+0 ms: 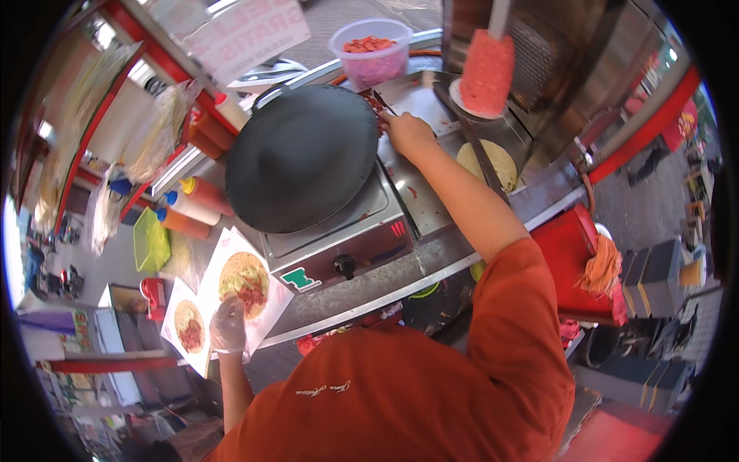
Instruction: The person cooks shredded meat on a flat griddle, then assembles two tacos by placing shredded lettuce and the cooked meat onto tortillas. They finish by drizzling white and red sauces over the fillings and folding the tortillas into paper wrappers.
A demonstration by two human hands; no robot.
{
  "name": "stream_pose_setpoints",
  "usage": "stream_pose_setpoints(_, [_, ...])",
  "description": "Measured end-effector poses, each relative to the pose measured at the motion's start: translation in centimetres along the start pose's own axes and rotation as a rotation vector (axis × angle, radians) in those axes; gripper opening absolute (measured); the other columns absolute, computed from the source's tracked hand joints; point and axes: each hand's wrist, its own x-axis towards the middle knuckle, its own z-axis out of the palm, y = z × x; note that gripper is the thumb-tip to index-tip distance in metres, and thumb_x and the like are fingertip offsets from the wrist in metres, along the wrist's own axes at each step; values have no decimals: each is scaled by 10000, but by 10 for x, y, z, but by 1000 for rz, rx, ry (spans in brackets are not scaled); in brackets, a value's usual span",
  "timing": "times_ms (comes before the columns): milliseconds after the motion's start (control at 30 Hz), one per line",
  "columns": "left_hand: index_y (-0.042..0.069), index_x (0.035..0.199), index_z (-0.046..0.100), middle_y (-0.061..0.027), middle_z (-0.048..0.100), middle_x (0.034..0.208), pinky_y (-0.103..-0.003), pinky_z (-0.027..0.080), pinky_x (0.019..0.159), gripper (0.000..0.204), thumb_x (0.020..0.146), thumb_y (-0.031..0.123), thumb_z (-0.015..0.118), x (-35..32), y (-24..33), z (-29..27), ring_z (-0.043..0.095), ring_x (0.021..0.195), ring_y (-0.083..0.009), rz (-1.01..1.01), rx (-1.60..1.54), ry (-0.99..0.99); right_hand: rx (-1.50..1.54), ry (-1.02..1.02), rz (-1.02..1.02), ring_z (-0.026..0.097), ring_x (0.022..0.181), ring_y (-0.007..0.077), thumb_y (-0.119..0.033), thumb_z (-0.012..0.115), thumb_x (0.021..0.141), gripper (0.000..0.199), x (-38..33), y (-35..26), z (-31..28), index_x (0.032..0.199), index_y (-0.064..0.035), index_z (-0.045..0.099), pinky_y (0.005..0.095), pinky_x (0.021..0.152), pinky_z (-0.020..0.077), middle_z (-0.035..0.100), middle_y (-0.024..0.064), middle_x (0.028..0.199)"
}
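My left hand (229,327), in a clear plastic glove, is at the near edge of a round flatbread (245,269) topped with chopped greens and reddish meat bits. Its fingers are drawn together at the filling; what they pinch, if anything, is hidden. White paper (265,319) lies beneath that flatbread. A smaller filled flatbread (188,326) rests on another sheet to its left. My right arm reaches forward past the dark domed pan (300,165). My right hand (409,136) is closed on a thin dark utensil (380,100), its tip among red meat scraps on the metal tray (404,96).
A meat cone (489,73) stands upright at the back right. Below it, a plain flatbread (493,164) lies under a long dark blade (479,150). A clear tub (371,58) holds red shreds. Sauce bottles (188,212) and a yellow-green basket (152,240) are left of the steel burner (346,250).
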Motion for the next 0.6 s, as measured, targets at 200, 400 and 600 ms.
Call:
stream_pose_setpoints(200, [67, 1164, 766, -166, 770, 973, -413, 592, 742, 242, 972, 212, 747, -41, 7, -20, 742, 830, -322, 121, -1, -166, -93, 128, 57, 736, 989, 427, -389, 460, 1106, 437, 16, 43, 8, 1219, -70, 738, 560, 875, 552, 768, 225, 1062])
stream_pose_setpoints(400, [68, 1118, 783, -174, 771, 981, -427, 590, 818, 304, 1001, 337, 703, -89, -68, -57, 748, 896, -324, -309, -64, -44, 281, 169, -2, 660, 898, 171, -291, 649, 1083, 430, 29, 69, -77, 1446, -59, 667, 328, 798, 549, 781, 143, 1121])
stream_pose_setpoints(600, [99, 1201, 748, -147, 751, 1088, -424, 583, 888, 304, 951, 272, 754, -102, -189, -99, 732, 966, -335, -370, 79, 506, 389, 77, -123, 568, 747, 68, -306, 652, 1096, 416, -40, -130, -111, 1466, -118, 674, 234, 542, 428, 688, 14, 936])
